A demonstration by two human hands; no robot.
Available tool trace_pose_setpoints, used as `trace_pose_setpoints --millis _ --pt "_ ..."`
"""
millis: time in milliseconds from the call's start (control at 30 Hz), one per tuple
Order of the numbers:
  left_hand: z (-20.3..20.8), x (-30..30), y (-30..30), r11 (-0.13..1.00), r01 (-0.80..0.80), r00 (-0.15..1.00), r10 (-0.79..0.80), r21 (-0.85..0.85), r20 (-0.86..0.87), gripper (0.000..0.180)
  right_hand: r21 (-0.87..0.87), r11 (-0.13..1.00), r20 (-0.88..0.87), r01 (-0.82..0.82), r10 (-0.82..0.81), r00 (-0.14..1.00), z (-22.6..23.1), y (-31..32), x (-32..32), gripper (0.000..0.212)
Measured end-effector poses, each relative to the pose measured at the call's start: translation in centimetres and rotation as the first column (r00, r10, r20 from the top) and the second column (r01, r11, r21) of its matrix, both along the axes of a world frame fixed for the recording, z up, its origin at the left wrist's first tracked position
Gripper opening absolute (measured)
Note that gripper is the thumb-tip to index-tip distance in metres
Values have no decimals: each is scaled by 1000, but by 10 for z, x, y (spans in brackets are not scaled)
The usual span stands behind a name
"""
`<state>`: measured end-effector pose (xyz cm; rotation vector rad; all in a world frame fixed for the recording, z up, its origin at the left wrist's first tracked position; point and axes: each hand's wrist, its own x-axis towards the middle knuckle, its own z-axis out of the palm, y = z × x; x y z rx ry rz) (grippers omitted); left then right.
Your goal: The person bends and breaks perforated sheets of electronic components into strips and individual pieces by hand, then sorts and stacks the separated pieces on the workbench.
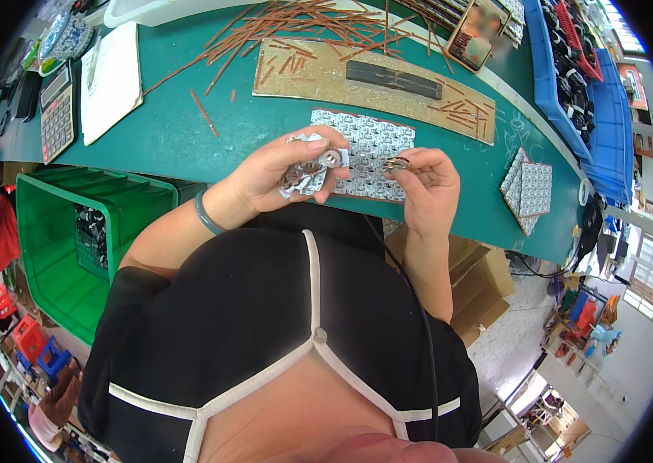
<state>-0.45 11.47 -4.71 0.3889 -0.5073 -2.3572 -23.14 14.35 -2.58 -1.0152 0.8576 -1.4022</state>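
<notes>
Head view: your left hand (284,174) is curled closed around a crumpled patterned foil wrapper (303,179) with small metal rings (331,158), held over the green table (187,131). Your right hand (428,185) pinches one small metal part (396,163) between thumb and fingertips. Judged light, rigid, slippery; grip the parts by their rims. The foil tears easily.

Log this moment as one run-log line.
left hand: holds small metal parts | right hand: pinches metal ring | below: patterned sheet, green table

grey calculator (57,113) far left, brown cardboard boxes (481,289) under table
</notes>
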Motion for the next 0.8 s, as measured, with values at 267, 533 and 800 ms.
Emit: trace_pose_setpoints --millis 267,533,800 --pt "17 2 -2 997 50 988 -41 -59 146 34 -109 993 -190 -36 15 982 6 -2 11 19" --pt "25 -10 0 993 -44 975 67 -111 211 31 -430 894 -655 -128 -212 726 26 -9 24 19" --pt "20 -5 -3 999 -12 988 18 -40 154 25 -309 939 -526 -148 -40 849 19 -9 29 27"
